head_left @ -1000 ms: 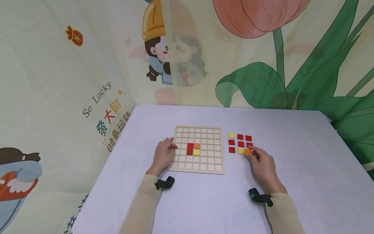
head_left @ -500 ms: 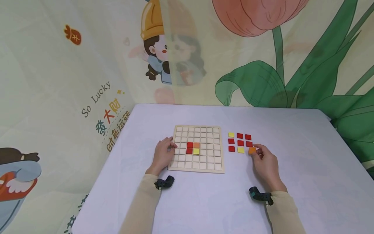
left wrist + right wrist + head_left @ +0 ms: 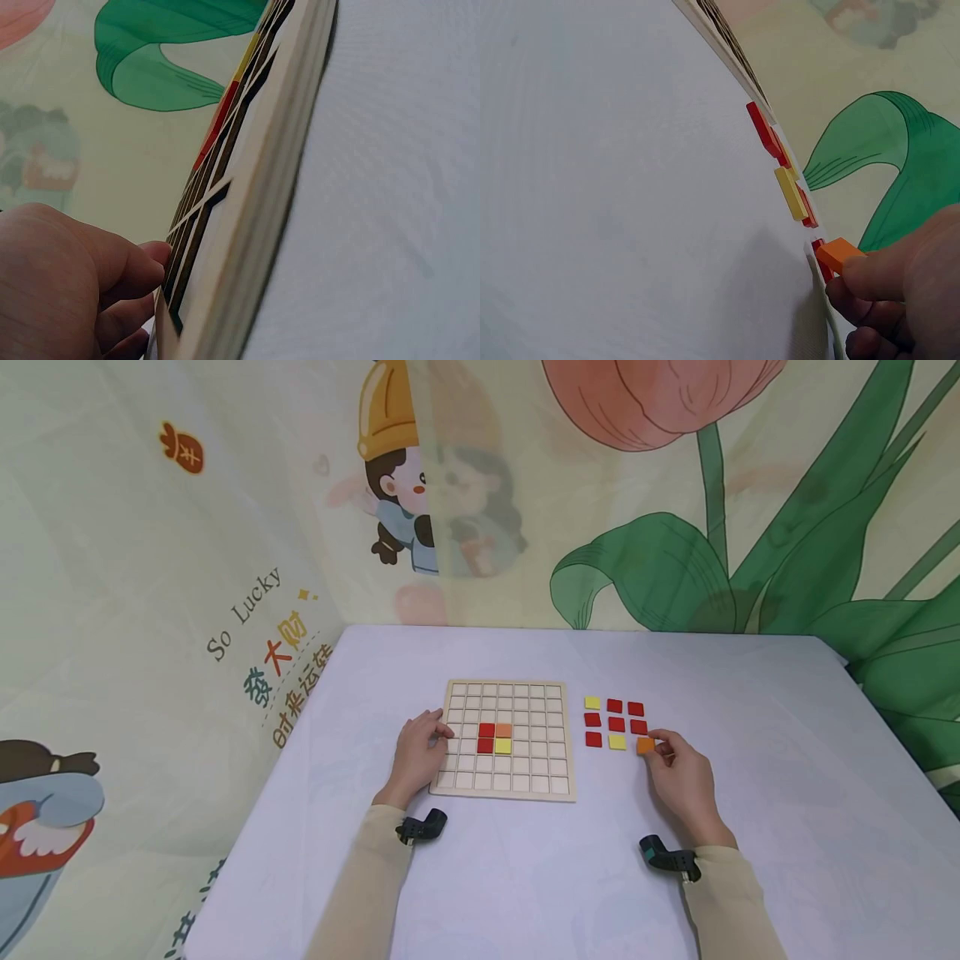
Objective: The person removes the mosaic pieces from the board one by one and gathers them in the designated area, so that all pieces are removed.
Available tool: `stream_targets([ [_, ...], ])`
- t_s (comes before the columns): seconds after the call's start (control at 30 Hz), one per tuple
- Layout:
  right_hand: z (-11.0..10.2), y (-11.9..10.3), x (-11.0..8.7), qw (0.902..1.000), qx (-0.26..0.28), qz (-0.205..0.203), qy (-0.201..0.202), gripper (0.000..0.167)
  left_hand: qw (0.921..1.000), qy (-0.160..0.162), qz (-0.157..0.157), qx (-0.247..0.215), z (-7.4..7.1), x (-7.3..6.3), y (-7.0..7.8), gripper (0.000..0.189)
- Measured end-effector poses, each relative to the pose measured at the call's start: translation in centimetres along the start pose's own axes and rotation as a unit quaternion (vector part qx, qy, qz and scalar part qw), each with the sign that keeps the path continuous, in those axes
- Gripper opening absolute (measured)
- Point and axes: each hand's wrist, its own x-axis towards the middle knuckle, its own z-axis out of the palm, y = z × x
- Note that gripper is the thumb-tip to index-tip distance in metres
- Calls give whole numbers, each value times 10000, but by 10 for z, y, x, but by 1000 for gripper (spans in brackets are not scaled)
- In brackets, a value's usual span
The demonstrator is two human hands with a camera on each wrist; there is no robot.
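My right hand (image 3: 681, 785) pinches a small orange square tile (image 3: 841, 253) between thumb and fingers at the near right corner of a group of loose tiles. My left hand (image 3: 417, 756) rests at the left edge of a square wooden grid board (image 3: 465, 783), its fingertips right at the rim in the left wrist view. Near the board's middle sit two red tiles (image 3: 486, 746), an orange tile (image 3: 504, 730) and a yellow tile (image 3: 503, 747), forming a block. Beside the held tile lie a loose yellow tile (image 3: 617, 742) and a red tile (image 3: 638, 727).
More loose red tiles (image 3: 617, 724) and a far yellow tile (image 3: 592, 702) lie in rows right of the board. A white cloth covers the table (image 3: 517, 893). A printed fabric backdrop (image 3: 630, 493) rises behind it and on the left.
My right hand has moved the orange tile slightly right, away from the near yellow tile, then stayed almost still. My left hand keeps its place at the board's edge.
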Motion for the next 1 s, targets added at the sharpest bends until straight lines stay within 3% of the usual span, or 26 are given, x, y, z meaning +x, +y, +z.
stream_targets([
  [0.23,0,5,2,9993,-235,-152,-232,33,10000,-19,-8,-22,1,0,0,14],
  [1.0,3,10,5,9958,-770,-472,-114,36,10000,-12,2,-77,-2,0,1,13],
])
